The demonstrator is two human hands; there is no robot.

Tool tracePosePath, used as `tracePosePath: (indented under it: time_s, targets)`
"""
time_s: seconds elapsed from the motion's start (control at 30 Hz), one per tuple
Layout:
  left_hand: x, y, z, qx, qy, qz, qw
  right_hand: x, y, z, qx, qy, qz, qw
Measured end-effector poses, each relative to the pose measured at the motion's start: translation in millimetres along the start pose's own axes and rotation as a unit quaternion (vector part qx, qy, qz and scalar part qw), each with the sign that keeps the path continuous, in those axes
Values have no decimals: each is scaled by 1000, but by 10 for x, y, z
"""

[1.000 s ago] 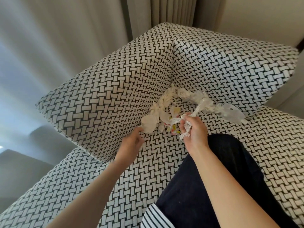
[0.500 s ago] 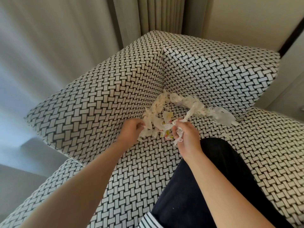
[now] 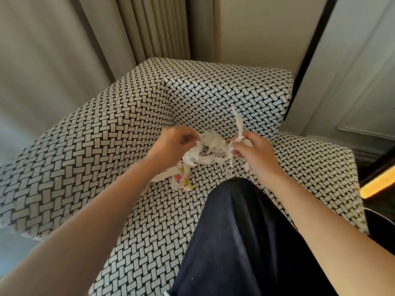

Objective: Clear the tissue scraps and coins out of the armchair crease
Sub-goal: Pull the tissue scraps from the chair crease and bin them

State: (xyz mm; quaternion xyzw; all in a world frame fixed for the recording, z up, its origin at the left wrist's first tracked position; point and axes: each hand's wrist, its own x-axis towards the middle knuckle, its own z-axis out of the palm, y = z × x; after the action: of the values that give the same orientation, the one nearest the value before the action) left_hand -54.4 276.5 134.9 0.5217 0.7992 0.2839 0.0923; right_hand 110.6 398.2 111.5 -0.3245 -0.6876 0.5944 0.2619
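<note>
A bunch of white tissue scraps (image 3: 208, 146) hangs between both hands above the seat of a black-and-white woven armchair (image 3: 111, 133). My left hand (image 3: 173, 144) grips the left end of the bunch. My right hand (image 3: 252, 150) pinches the right end, and one strip sticks up above it. A scrap with red and yellow marks (image 3: 183, 181) dangles down to the seat cushion. The crease where seat meets backrest is mostly hidden behind my hands. No coins are visible.
My leg in dark trousers (image 3: 241, 231) rests on the seat cushion. Beige curtains (image 3: 136, 28) hang behind the chair, with a pale wall panel (image 3: 350, 82) at right. A yellow-lit edge (image 3: 376, 184) shows beside the right armrest.
Both hands have gathered the scraps and lifted them off the crease. My left hand went from reaching to gripping the bunch. The view has tilted up and right.
</note>
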Motion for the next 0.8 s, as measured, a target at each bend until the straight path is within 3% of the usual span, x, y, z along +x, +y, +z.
tracePosePath:
  time_s: [0.3,0.57,0.8]
  targets:
    - [558,1123,671,-36,-87,130,987,-230,-21,-1478,5,84,15,996]
    - [921,2396,1846,-71,-190,286,936,-613,341,-2799,-6,199,64,978]
    - [920,2967,2929,-101,-270,288,913,-829,861,-3553,-5,199,160,967]
